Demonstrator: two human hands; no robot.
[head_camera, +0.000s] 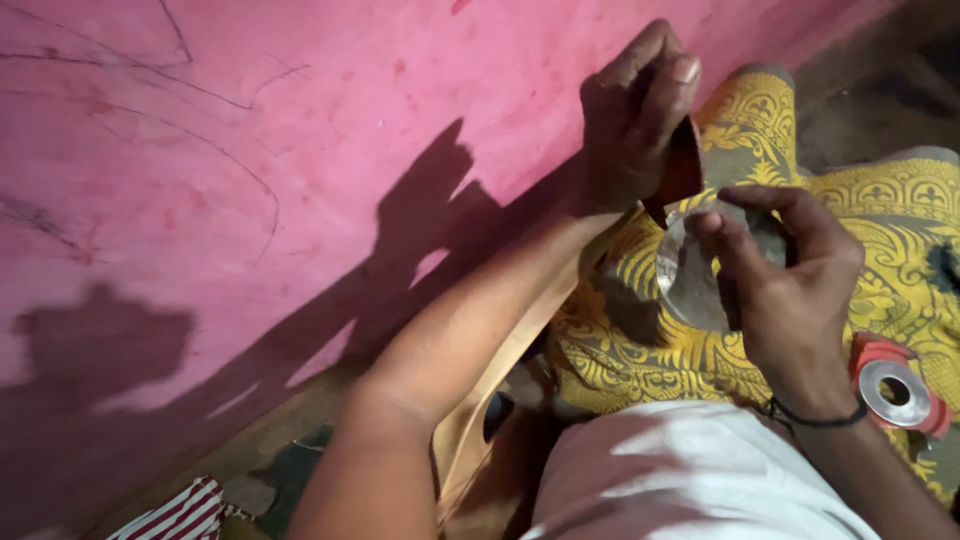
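My left hand (630, 120) is raised close to the pink wall, fingers closed on the end of a brown leather-like strip (683, 165). The tan length of that strip (470, 430) runs down beside my left forearm toward my lap. Just below, my right hand (790, 285), with a black band at the wrist, pinches a shiny grey round metal piece (688, 275) between thumb and fingers. The strip's end and the metal piece meet between the two hands. My fingers hide part of the metal piece.
A yellow patterned cloth (900, 230) covers my legs. On it, at the right, lies a metal ring (893, 392) on a red object (872, 350). The pink wall (300, 150) fills the left. A red-and-white striped cloth (180, 515) lies bottom left.
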